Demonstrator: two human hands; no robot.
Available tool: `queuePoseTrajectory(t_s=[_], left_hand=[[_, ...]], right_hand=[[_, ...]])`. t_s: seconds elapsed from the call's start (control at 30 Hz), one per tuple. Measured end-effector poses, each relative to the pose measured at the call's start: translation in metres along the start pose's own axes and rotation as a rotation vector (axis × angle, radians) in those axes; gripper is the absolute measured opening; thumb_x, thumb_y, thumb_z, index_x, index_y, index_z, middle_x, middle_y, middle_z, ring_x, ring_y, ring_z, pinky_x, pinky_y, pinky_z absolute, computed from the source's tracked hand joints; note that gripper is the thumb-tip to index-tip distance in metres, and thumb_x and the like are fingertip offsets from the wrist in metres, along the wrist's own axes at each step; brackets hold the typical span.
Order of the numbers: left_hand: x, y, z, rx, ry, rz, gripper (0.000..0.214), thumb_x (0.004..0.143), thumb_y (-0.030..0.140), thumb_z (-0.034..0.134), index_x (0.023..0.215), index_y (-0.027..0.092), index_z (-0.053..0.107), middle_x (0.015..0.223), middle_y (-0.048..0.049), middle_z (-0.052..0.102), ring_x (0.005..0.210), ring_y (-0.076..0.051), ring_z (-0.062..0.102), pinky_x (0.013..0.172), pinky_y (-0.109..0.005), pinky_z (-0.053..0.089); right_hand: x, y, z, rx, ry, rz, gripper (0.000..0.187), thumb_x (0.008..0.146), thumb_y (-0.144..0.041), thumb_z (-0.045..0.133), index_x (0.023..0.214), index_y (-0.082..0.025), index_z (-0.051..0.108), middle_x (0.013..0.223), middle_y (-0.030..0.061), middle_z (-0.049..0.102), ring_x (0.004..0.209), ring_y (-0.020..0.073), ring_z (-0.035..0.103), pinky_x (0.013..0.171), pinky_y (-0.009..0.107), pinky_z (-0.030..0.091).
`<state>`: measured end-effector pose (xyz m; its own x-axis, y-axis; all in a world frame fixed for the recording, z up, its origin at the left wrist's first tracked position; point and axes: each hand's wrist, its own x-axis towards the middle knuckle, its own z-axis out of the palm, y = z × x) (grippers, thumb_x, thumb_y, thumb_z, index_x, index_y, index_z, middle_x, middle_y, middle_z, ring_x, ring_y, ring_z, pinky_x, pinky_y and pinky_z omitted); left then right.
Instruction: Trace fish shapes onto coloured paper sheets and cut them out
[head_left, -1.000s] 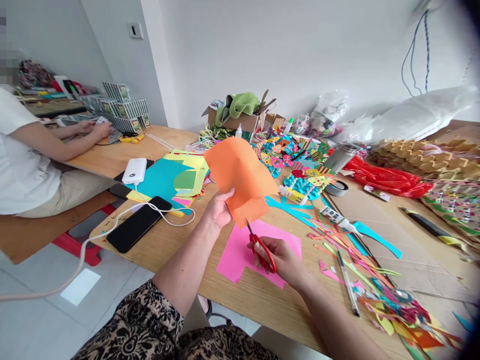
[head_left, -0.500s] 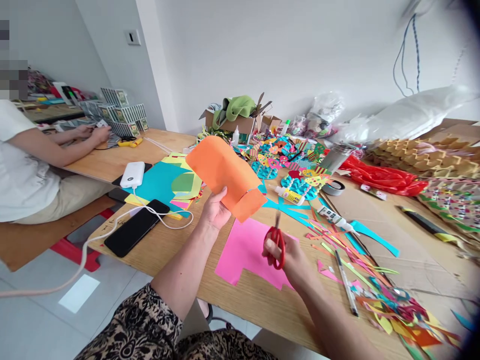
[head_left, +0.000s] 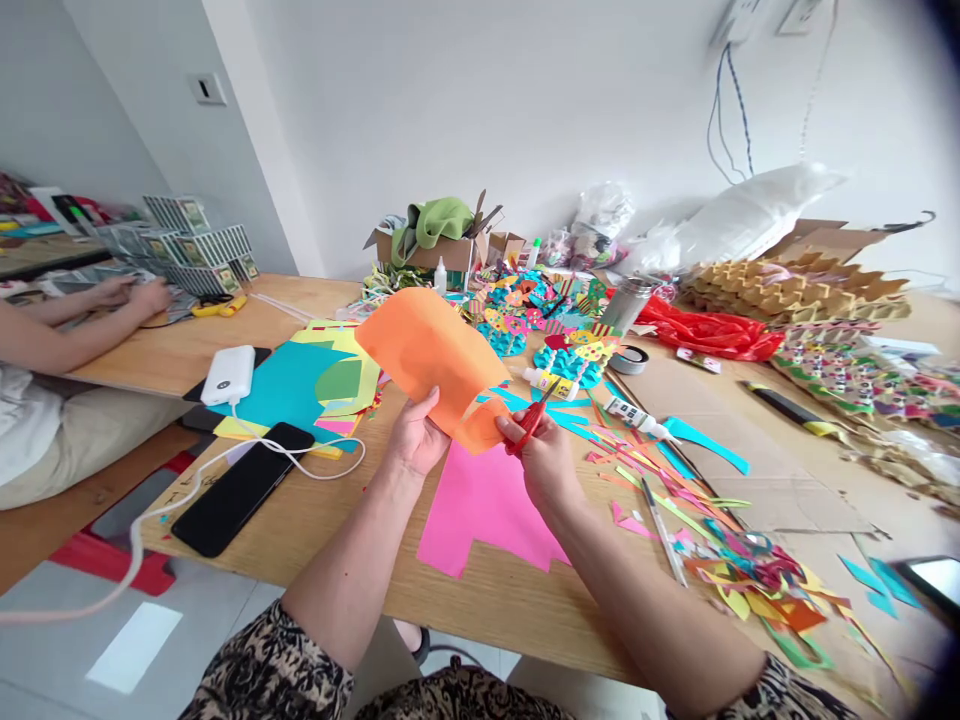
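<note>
My left hand (head_left: 420, 435) grips the lower edge of an orange sheet of paper (head_left: 427, 345), thumb on top, holding it above the table. A partly cut strip curls at the sheet's right end. Red-handled scissors (head_left: 531, 425) are in my right hand (head_left: 547, 460), their blades pointing up and away. The thumb and fingers of that hand are at the curled orange strip; whether they pinch it I cannot tell. Below both hands a pink sheet (head_left: 487, 510) with cut-out edges lies on the wooden table (head_left: 450, 600).
To the left lie a black phone (head_left: 240, 490), a white power bank (head_left: 229, 375) with its cable, and teal paper (head_left: 285, 375). Paper scraps (head_left: 787, 600), a pen (head_left: 664, 530) and glue bottles (head_left: 634, 413) lie right. A co-worker's arms (head_left: 90, 310) are at far left.
My right hand with the scissors has risen to the orange sheet's cut end. The strip there now curls more. The view has turned rightward.
</note>
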<state>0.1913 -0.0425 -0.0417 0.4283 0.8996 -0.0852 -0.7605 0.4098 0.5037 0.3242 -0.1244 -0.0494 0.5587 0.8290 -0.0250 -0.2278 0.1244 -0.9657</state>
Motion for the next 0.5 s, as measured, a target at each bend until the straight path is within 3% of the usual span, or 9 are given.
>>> queuePoseTrajectory(t_s=[0.23,0.37,0.5], left_hand=[[0.004,0.014,-0.002,-0.033,0.064,0.164,0.042,0.086,0.005,0.056,0.123,0.024,0.06,0.117,-0.0025,0.069,0.115,-0.017,0.06,0.102,-0.029,0.047],[0.004,0.02,-0.004,-0.009,0.099,0.227,0.039,0.084,0.004,0.059,0.116,0.025,0.064,0.112,-0.0011,0.071,0.115,-0.016,0.06,0.1,-0.026,0.048],[0.001,0.023,-0.002,0.029,0.028,0.281,0.035,0.082,0.004,0.058,0.11,0.024,0.067,0.115,-0.0017,0.07,0.12,-0.018,0.057,0.1,-0.03,0.048]], right_hand=[[-0.005,0.008,-0.011,-0.07,0.106,-0.052,0.041,0.056,-0.042,0.079,0.071,-0.022,0.048,0.062,-0.0055,0.05,0.051,0.0097,0.044,0.05,0.026,0.038],[0.0,0.005,-0.024,-0.158,0.058,-0.032,0.042,0.055,-0.043,0.08,0.074,-0.022,0.049,0.06,-0.0045,0.054,0.049,0.0107,0.047,0.047,0.027,0.04],[0.018,-0.002,-0.031,-0.276,0.051,-0.031,0.039,0.054,-0.04,0.078,0.073,-0.02,0.051,0.058,-0.0028,0.056,0.047,0.0115,0.05,0.043,0.026,0.04]])
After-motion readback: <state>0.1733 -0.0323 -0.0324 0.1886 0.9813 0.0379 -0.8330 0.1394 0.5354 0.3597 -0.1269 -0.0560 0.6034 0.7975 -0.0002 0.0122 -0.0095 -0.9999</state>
